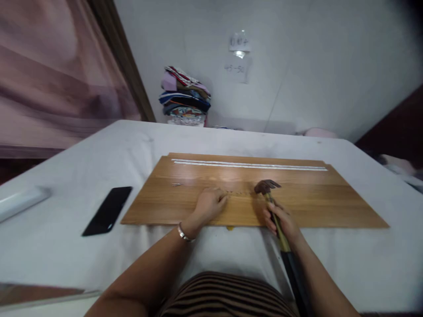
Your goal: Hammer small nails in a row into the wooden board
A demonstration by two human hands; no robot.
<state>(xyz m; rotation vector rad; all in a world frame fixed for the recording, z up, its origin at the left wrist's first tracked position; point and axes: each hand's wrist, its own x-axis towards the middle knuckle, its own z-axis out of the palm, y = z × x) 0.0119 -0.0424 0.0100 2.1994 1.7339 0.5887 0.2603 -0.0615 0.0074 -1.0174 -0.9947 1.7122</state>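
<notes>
Holding one hammer [267, 188] over one board [317, 200]: one of two hands [283, 221].

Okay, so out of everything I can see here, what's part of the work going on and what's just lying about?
In use, or likely to be:
hammer, in the right hand
wooden board, under the left hand
loose nail-like pieces
white strips, perhaps

Apparently just lying about:
black phone-like slab
white roll
stacked cloth

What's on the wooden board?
The wooden board bears two white strips, some thin metal pieces, a row of tiny specks and the left hand. The right hand holds the hammer over it. Anything beneath the left palm is hidden.
</notes>
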